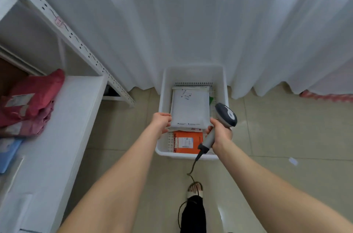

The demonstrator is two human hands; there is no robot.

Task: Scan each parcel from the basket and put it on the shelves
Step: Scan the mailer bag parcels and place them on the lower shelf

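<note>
A white basket (193, 72) stands on the floor below me. My left hand (161, 121) grips the near left corner of a white padded parcel (189, 108) over the basket. My right hand (221, 131) holds a grey barcode scanner (225, 115) by its handle, and its fingers touch the parcel's near right corner. Under the white parcel lies an orange parcel (188, 142) with a white label. A green item (211, 100) peeks out at the basket's right side. White shelves (57, 118) stand to the left.
On the shelf lie several pink parcels (32, 97) and a blue one (8, 153). A white curtain (191, 23) hangs behind the basket. The scanner cable (193, 169) trails down past my foot (194, 190) on the tiled floor. A paper scrap (293, 161) lies to the right.
</note>
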